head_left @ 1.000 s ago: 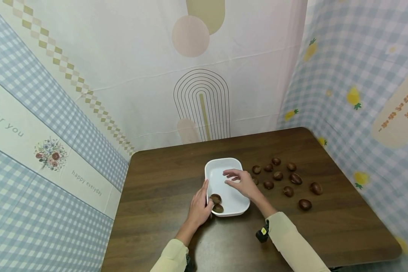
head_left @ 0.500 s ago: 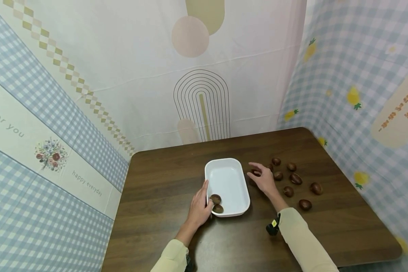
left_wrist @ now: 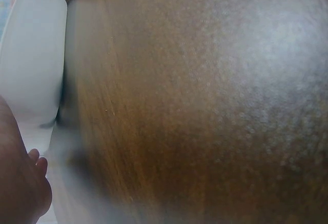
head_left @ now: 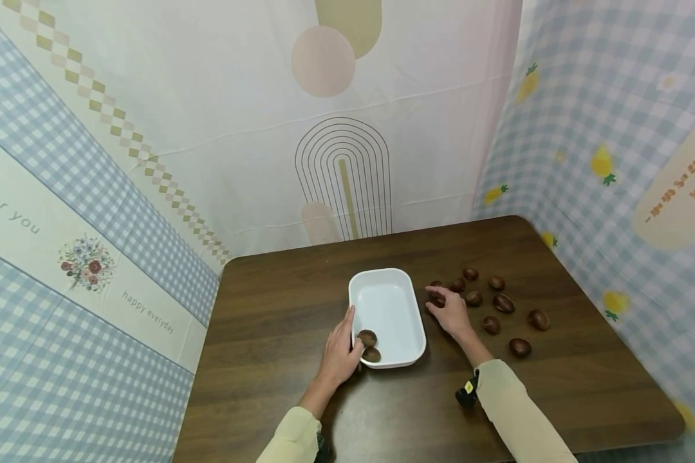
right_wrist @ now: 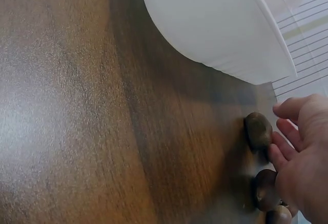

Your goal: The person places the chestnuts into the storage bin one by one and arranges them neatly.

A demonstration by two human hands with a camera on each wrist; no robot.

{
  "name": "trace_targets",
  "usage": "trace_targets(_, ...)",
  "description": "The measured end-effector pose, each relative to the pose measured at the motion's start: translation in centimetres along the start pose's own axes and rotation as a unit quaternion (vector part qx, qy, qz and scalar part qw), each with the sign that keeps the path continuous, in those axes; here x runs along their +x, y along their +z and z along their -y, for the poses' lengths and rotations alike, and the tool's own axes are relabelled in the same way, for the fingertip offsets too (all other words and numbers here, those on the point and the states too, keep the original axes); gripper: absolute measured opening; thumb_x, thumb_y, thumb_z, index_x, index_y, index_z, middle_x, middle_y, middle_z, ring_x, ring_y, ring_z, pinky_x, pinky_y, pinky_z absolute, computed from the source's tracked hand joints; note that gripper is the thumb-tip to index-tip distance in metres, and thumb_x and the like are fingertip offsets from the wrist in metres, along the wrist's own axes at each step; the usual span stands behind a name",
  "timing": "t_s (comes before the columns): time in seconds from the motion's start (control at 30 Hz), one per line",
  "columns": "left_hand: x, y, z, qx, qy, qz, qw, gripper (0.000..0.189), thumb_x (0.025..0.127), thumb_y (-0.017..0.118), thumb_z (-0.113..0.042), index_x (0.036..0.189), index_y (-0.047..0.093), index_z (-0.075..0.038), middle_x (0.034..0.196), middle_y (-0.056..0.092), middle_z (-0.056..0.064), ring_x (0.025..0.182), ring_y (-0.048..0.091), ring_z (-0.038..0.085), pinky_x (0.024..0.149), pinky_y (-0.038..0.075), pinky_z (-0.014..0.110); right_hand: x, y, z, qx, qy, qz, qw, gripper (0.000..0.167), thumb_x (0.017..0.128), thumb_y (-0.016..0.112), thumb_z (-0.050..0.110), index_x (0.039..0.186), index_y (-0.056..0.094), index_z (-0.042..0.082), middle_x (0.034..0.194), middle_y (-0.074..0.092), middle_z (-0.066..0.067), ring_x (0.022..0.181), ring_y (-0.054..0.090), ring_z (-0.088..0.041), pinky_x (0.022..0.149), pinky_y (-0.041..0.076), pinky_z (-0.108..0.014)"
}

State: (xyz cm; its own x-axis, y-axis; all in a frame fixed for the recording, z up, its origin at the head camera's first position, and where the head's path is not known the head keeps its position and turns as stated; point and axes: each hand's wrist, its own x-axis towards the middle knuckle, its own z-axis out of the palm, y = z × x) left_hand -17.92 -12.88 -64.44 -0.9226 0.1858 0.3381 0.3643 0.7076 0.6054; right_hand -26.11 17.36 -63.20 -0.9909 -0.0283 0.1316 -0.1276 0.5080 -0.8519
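Observation:
A white rectangular tray point(head_left: 389, 321) stands on the brown table, with two chestnuts point(head_left: 367, 338) in its near left corner. My left hand point(head_left: 338, 354) holds the tray's left side, thumb at the rim and fingers along the outer wall. To the right of the tray, my right hand point(head_left: 453, 313) is low over the table at the left edge of a scatter of chestnuts point(head_left: 504, 303). In the right wrist view, its parted fingers are beside a chestnut point(right_wrist: 258, 130) lying on the table; whether they touch it is hard to tell. A darker chestnut point(right_wrist: 266, 190) lies by the palm.
Several more chestnuts, among them one at the near side point(head_left: 520, 348), are spread over the right part of the wooden table point(head_left: 278, 308). Patterned cloths point(head_left: 237, 128) hang behind and at both sides. Each wrist carries a small black camera point(head_left: 466, 393).
My right hand has moved from above the tray rightward to the chestnuts, its fingers parted, then settled lower among them. My left hand and the tray have stayed in place.

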Motion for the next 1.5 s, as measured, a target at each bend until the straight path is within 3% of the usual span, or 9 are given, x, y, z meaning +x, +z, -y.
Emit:
trace_targets(0.27, -0.1, -0.1, -0.1, -0.006, -0.014, 0.014, 0.9998, 0.076, 0.096, 0.056, -0.012, 0.167, 0.031, -0.006, 0.167, 0.041, 0.012, 0.146, 0.049, 0.033, 0.112, 0.042, 0.059, -0.1, 0.1, 0.4, -0.034, 0.018, 0.015, 0.9991, 0.041, 0.094, 0.070, -0.005, 0.135, 0.068, -0.006, 0.134, 0.067, -0.029, 0.125, 0.063, -0.045, 0.104, 0.051, -0.056)
trace_targets(0.43, -0.1, -0.1, -0.1, -0.008, -0.009, 0.003, 0.9999, 0.076, 0.095, 0.055, -0.013, 0.167, 0.032, -0.005, 0.165, 0.044, 0.014, 0.144, 0.050, 0.035, 0.111, 0.043, 0.059, -0.1, 0.1, 0.8, -0.054, 0.029, 0.025, 0.9978, 0.040, 0.094, 0.070, -0.003, 0.134, 0.069, -0.004, 0.135, 0.067, -0.027, 0.126, 0.062, -0.043, 0.104, 0.050, -0.056)
trace_targets(0.8, -0.1, -0.1, -0.2, -0.009, -0.004, -0.002, 1.0000, 0.076, 0.094, 0.055, -0.013, 0.166, 0.033, -0.004, 0.164, 0.045, 0.015, 0.144, 0.051, 0.036, 0.110, 0.044, 0.060, -0.8, 0.8, 0.4, -0.100, 0.021, 0.024, 0.9945, 0.038, 0.092, 0.073, -0.001, 0.130, 0.072, -0.003, 0.122, 0.073, -0.023, 0.117, 0.066, -0.042, 0.103, 0.047, -0.058)
trace_targets(1.2, 0.0, -0.1, -0.3, -0.011, -0.002, -0.004, 0.9999, 0.076, 0.094, 0.055, -0.012, 0.166, 0.033, -0.003, 0.165, 0.045, 0.015, 0.144, 0.051, 0.035, 0.110, 0.043, 0.061, -2.0, 1.5, -0.3, -0.111, -0.047, -0.026, 0.9924, 0.035, 0.086, 0.080, -0.004, 0.120, 0.075, -0.004, 0.119, 0.074, -0.027, 0.108, 0.070, -0.045, 0.093, 0.054, -0.058)
trace_targets(1.5, 0.0, -0.1, -0.4, -0.014, -0.005, 0.001, 0.9999, 0.075, 0.095, 0.055, -0.011, 0.166, 0.033, -0.003, 0.165, 0.044, 0.014, 0.144, 0.051, 0.036, 0.110, 0.043, 0.062, -2.5, 1.5, -0.8, -0.108, -0.063, -0.033, 0.9916, 0.033, 0.085, 0.082, -0.004, 0.118, 0.076, -0.004, 0.116, 0.075, -0.026, 0.105, 0.071, -0.043, 0.092, 0.055, -0.057)
